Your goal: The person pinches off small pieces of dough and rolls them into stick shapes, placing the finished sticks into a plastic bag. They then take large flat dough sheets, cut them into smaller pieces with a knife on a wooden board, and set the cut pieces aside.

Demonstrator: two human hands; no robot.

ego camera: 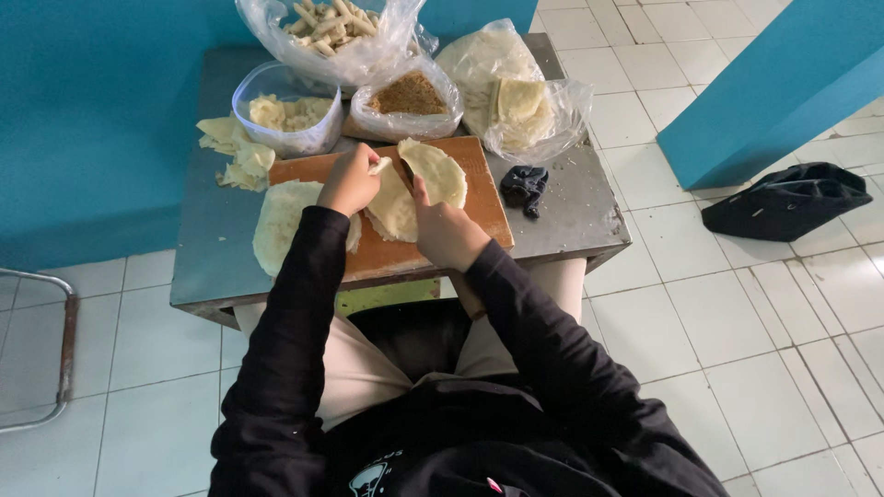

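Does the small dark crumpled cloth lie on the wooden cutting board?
No, the small dark crumpled cloth lies on the grey metal table, just right of the wooden cutting board.

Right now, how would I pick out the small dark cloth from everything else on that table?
Start at the grey metal table and its brown wooden cutting board. Just off the board's right edge, below the clear plastic bag of pale round wrappers, lies the small crumpled dark cloth. It is the only dark, non-food item on the table.

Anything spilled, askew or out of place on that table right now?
Torn wrapper scraps lie loose on the metal table beside the plastic tub, off the cutting board. A dark crumpled cloth sits right of it.
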